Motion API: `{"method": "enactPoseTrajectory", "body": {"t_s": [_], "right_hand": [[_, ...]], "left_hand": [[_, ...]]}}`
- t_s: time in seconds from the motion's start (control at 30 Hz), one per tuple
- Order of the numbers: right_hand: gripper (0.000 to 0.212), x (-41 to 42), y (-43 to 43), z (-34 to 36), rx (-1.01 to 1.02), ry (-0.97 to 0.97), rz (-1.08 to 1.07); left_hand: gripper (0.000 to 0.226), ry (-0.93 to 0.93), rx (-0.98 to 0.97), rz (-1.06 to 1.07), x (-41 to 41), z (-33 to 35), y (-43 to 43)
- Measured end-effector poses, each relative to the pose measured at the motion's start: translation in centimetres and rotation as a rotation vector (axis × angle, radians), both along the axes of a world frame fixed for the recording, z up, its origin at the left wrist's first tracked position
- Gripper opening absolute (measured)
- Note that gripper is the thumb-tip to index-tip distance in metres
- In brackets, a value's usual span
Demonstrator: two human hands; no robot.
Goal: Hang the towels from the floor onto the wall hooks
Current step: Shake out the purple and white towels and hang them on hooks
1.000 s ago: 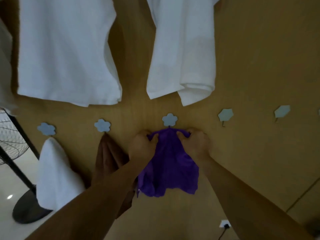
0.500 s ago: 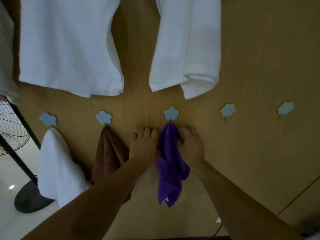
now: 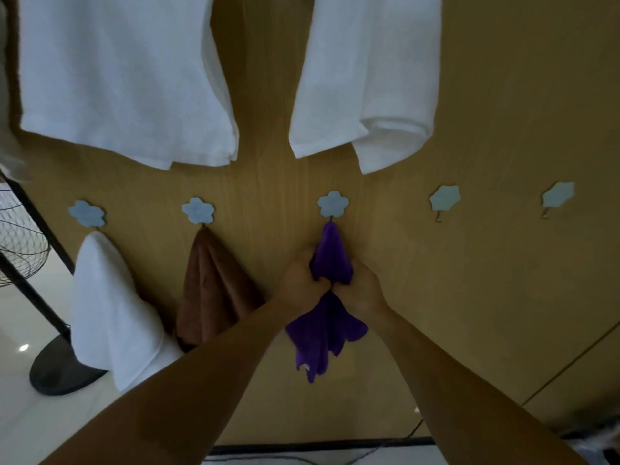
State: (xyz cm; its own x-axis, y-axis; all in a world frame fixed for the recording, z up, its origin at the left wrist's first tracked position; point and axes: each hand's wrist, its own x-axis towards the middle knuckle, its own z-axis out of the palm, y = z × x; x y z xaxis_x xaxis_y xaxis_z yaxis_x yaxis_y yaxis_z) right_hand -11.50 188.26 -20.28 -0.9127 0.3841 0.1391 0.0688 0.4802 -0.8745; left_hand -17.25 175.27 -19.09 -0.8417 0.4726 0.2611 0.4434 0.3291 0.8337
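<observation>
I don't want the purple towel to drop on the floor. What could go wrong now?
Only a small tip of the purple towel sits on the flower hook. If the left hand and right hand, gripping its middle, tug downward, it may slip off or strain the hook.

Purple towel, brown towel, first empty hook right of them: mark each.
purple towel [image 3: 332, 256]: head view, bunched upper part.
brown towel [image 3: 214, 286]: head view, middle of the cloth.
empty hook [image 3: 444, 198]: head view, blue flower plate.
</observation>
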Motion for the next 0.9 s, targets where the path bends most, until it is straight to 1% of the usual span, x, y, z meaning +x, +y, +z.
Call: {"method": "enactPoseTrajectory", "body": {"t_s": [0.07,0.1,0.13,0.2,0.27,0.3,0.37,0.47,0.53,0.6,0.63,0.7,0.8,0.9], "right_hand": [[0.035,0.4,0.6,-0.3,-0.106,-0.032,0.008],[0.035,0.7,1.0,-0.6,-0.117,-0.026,-0.007],[0.036,1.1,1.4,-0.9,-0.109,-0.017,-0.023],[0.036,1.8,1.9,-1.7,-0.062,-0.020,-0.035],[0.037,1.7,1.9,-2.0,-0.012,-0.052,-0.031],[0.040,1.5,1.8,-2.1,0.008,-0.062,-0.022],[0.049,1.1,1.3,-2.2,0.063,-0.076,0.028],[0.065,1.2,0.8,-2.5,0.105,-0.176,0.077],[0.075,2.1,0.8,-3.0,0.078,-0.248,0.038],[0.067,2.9,0.8,-3.8,0.086,-0.295,-0.014],[0.063,3.3,0.7,-4.2,0.090,-0.313,-0.035],[0.063,4.4,0.3,-4.6,0.089,-0.354,-0.076],[0.069,6.5,-0.6,-4.9,0.132,-0.396,-0.140],[0.082,9.7,-2.1,-5.3,0.161,-0.479,-0.222]], "left_hand": [[0.051,-0.100,-0.040,-0.076,-0.2,-1.0,-0.7],[0.051,-0.157,-0.043,-0.127,-0.3,-1.4,-1.2],[0.053,-0.203,-0.050,-0.181,-0.3,-1.7,-1.7],[0.060,-0.232,-0.111,-0.255,-0.4,-2.6,-2.4],[0.062,-0.200,-0.218,-0.225,-0.6,-3.3,-2.4],[0.059,-0.164,-0.244,-0.187,-0.8,-3.6,-2.1],[0.049,-0.097,-0.297,-0.118,-1.4,-4.2,-1.6],[0.044,-0.082,-0.356,-0.042,-1.9,-5.2,-1.4],[0.051,-0.102,-0.332,-0.018,-1.5,-6.2,-2.2],[0.068,-0.203,-0.286,-0.079,-1.1,-7.7,-3.5],[0.074,-0.263,-0.307,-0.126,-0.8,-8.4,-4.1],[0.078,-0.291,-0.449,-0.208,-0.2,-9.8,-4.9],[0.074,-0.223,-0.675,-0.272,0.8,-11.1,-5.4],[0.083,-0.168,-0.936,-0.383,2.3,-12.3,-6.0]]}}
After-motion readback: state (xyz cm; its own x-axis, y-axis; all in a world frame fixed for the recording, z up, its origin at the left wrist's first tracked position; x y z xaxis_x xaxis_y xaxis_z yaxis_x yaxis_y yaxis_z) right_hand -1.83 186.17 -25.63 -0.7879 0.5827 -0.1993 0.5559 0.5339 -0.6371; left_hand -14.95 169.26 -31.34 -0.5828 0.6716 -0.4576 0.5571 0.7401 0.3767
